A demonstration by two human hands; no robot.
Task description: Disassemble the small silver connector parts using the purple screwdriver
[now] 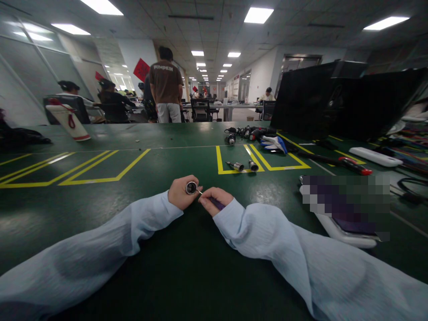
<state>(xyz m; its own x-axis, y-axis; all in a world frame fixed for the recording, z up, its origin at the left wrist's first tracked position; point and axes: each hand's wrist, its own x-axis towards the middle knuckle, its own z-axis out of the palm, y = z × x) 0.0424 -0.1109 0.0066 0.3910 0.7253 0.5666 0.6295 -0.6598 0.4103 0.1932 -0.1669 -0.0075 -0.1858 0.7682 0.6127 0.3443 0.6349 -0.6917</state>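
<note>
My left hand (179,195) is closed around a round metal connector (191,188), its open end facing me and dark inside. My right hand (214,199) grips a small screwdriver (218,204) by its purple handle. The thin shaft points left and its tip reaches the connector's side near my left fingers; exactly where it touches is too small to tell. Beyond my hands, two more metal connector parts (238,166) (253,166) lie on the green table (157,276) by a yellow tape outline.
Cables with metal connectors (230,139) and a blue-and-white glove (274,144) lie farther back. To the right are a red-and-black tool (354,166), a white device (375,157), a phone-like object (351,214) and black monitors (304,100). A white cup (71,121) stands at left. People (166,84) are beyond.
</note>
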